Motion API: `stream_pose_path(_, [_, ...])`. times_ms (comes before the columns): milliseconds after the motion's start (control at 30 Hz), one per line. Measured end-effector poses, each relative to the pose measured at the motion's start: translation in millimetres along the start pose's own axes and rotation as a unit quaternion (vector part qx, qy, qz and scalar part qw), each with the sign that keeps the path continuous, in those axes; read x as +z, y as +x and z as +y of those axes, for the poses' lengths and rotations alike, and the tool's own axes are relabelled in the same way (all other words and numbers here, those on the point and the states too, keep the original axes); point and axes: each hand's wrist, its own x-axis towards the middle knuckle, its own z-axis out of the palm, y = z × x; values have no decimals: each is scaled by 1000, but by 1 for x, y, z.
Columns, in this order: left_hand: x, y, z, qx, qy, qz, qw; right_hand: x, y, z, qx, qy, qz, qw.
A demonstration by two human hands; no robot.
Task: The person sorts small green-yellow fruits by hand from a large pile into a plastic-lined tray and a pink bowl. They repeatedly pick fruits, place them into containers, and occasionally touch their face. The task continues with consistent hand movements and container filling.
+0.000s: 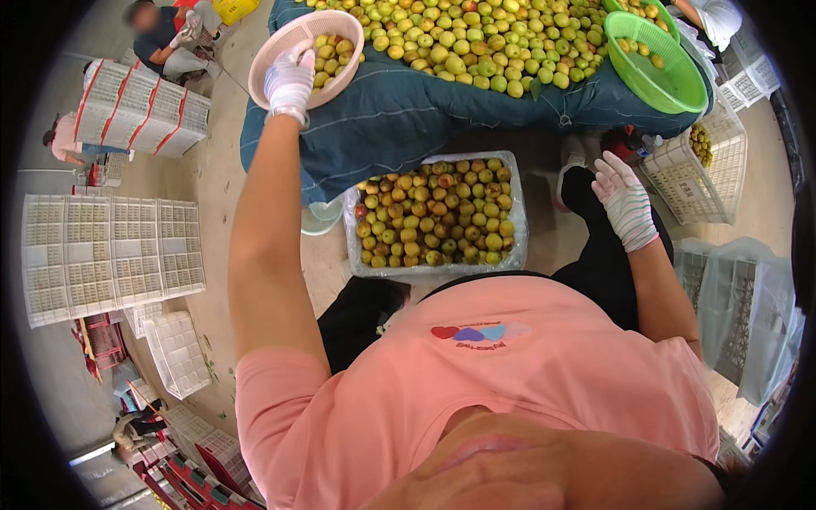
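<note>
My left hand (290, 80), in a white striped glove, reaches over the near rim into a pink plastic basket (268, 41). Small round yellow-green fruits (331, 60) fill the basket's right side. My fingertips are partly hidden, so a fruit between them cannot be made out. My right hand (621, 201), gloved alike, hovers above my right leg with the palm turned up and nothing in it. Between my legs stands a plastic-lined crate (519, 217) of yellow-green and reddish-brown fruits (440, 213). Beyond it, loose fruits (484, 41) cover a dark blue cloth (408, 105).
A green plastic basket (669, 83) with a few fruits sits at the cloth's right end. White crates stand at right (707, 172) and in stacks at left (115, 255). A seated person (172, 41) works at upper left. Plastic-wrapped crates (739, 312) flank my right arm.
</note>
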Motion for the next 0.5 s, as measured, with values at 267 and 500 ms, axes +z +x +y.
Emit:
stream_pose_path(267, [95, 116, -6, 36, 283, -344, 895, 56, 19, -10, 31, -66, -53, 996])
stream_pose_path(500, [67, 99, -24, 44, 37, -214, 975, 54, 22, -5, 57, -66, -71, 994])
